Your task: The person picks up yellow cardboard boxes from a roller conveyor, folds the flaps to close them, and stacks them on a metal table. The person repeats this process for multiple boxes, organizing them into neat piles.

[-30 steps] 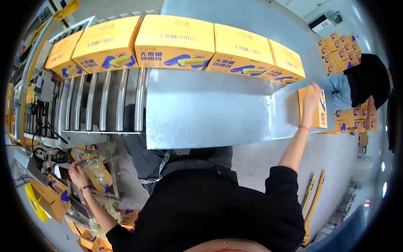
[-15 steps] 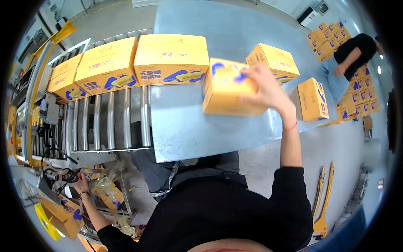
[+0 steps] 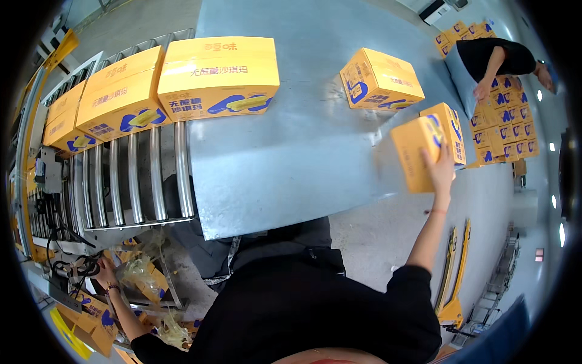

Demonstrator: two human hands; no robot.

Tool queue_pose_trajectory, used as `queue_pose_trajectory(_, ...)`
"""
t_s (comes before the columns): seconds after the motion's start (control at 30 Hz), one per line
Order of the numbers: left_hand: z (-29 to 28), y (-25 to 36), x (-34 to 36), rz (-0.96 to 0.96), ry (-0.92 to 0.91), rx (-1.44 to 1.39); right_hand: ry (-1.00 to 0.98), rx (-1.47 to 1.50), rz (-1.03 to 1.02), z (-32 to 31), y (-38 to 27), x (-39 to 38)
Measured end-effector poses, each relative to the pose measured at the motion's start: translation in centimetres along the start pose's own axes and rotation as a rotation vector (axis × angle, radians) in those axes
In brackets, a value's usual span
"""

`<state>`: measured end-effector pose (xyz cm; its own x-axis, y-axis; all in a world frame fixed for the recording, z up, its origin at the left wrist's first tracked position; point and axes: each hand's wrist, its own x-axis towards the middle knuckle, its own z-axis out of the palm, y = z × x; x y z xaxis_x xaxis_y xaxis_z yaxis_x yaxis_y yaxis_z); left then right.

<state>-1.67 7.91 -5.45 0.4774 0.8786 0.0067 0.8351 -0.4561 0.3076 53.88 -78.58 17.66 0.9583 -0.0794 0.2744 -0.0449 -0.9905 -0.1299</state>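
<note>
My right hand [image 3: 442, 167] grips a yellow carton with blue printing [image 3: 411, 158] at the right edge of the steel table [image 3: 273, 170], against another upright carton [image 3: 451, 130]. A single carton [image 3: 382, 79] sits farther back on the table. At the lower left, my left hand [image 3: 105, 273] has its fingers curled beside black cables [image 3: 77, 266] and machine framework; what they grip is hard to make out. Three cartons [image 3: 121, 97] stand in a row at the back left, across the rollers and table.
A roller conveyor [image 3: 136, 179] with a yellow frame [image 3: 29, 151] runs left. A co-worker [image 3: 497, 57] bends by stacked cartons [image 3: 503, 127] at right. A yellow pallet truck [image 3: 454, 279] stands on the floor. Open cartons and plastic film [image 3: 139, 273] lie below the conveyor.
My right hand has taken a carton out of the back row and carried it right, beside the edge carton, leaving a gap in the row. The co-worker has bent forward, arm lowered.
</note>
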Motion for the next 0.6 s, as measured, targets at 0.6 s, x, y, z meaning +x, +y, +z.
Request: queue_pose_trajectory(0.6,-0.8,6.3,-1.7,-0.042,0.200,-0.326,-0.046,0.302,-0.948,6.6,-42.5,6.4)
